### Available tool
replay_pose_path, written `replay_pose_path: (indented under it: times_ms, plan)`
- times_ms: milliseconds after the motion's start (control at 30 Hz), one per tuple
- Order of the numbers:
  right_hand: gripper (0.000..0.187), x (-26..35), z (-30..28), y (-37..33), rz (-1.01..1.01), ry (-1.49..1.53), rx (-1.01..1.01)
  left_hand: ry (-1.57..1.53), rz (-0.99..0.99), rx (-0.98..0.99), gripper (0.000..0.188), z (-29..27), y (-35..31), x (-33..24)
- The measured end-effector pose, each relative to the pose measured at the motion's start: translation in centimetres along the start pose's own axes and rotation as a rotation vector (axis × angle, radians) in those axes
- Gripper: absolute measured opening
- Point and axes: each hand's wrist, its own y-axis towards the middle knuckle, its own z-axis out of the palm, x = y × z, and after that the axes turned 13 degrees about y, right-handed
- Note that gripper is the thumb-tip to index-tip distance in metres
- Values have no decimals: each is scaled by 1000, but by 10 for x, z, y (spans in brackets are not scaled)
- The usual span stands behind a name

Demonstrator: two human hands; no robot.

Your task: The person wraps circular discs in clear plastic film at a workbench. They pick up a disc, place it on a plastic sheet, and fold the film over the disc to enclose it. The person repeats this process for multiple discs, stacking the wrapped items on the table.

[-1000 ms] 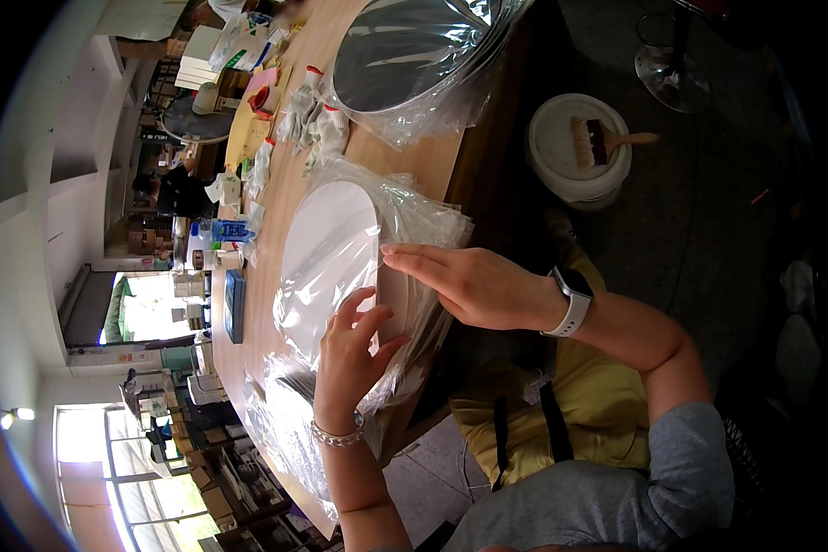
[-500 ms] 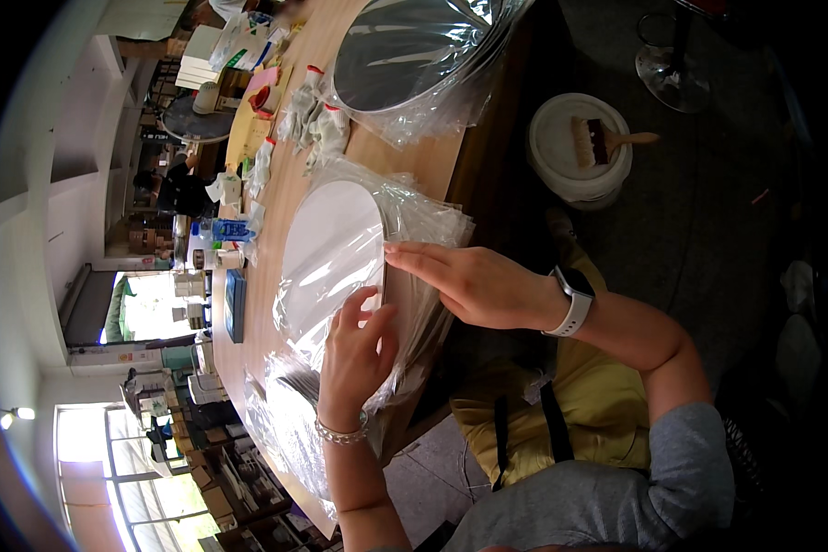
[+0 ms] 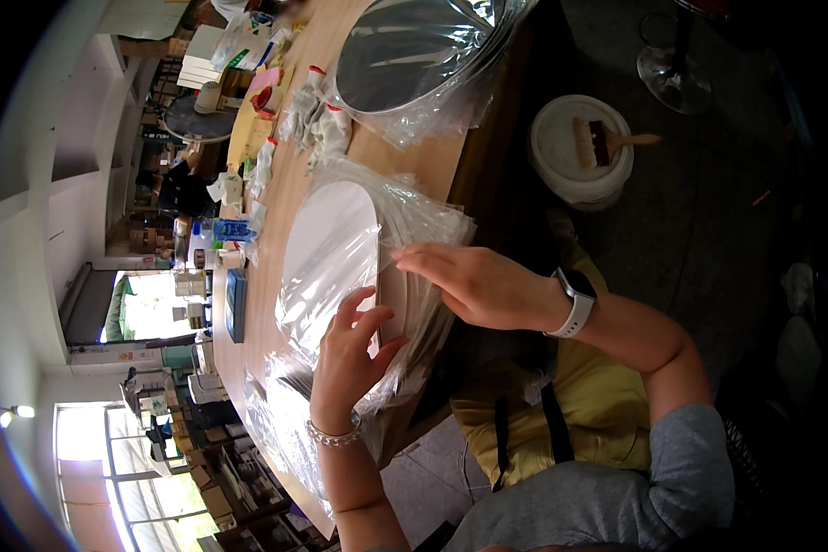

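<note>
A white flat round-edged panel [image 3: 327, 230] in clear plastic film lies on top of a stack at the table edge. My left hand [image 3: 345, 359] rests over its near part, thumb and fingers apart, fingertips by the panel's straight right side. Across from it, my right hand [image 3: 488, 287] has its fingers drawn together, the tips at the loose clear plastic bag [image 3: 423, 225] beside that side. The film seems pinched there, though the thumb is mostly hidden. More plastic-wrapped sheets [image 3: 294, 391] lie close to my left wrist.
Farther along the table [image 3: 414, 170] are dark film-wrapped panels [image 3: 396, 55], white work gloves [image 3: 327, 133], a water bottle [image 3: 230, 230] and a blue box [image 3: 235, 304]. A lidded white bucket [image 3: 552, 166] with a brush [image 3: 607, 143] stands on the floor. A person [image 3: 179, 189] is in the background.
My right fingertips have moved slightly right, away from the panel's side. My left thumb has spread farther from the fingers, and the panel has shifted a little left.
</note>
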Motion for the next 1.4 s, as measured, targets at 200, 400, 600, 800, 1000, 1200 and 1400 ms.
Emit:
replay_pose_path:
  times_ms: [200,400,600,800,1000,1200,1400]
  plan:
    - [23,6,14,-5,107,10,-37,-83,3,-14,33,-5,-1,7]
    - [33,15,26,35,940,699,72,-111,33,-28,32,-15,-2,9]
    - [27,4,46,51,1027,503,-85,-214,43,-68,24,-16,-3,22]
    - [18,19,54,61,964,499,-188,-226,80,-87,27,-17,-5,31]
    - [21,24,54,60,930,462,-182,-193,140,-96,36,-18,-8,33]
    - [25,24,56,59,933,487,-194,-181,154,-102,38,-15,-7,41]
    - [27,16,55,52,947,485,-169,-219,108,-43,37,-17,-8,45]
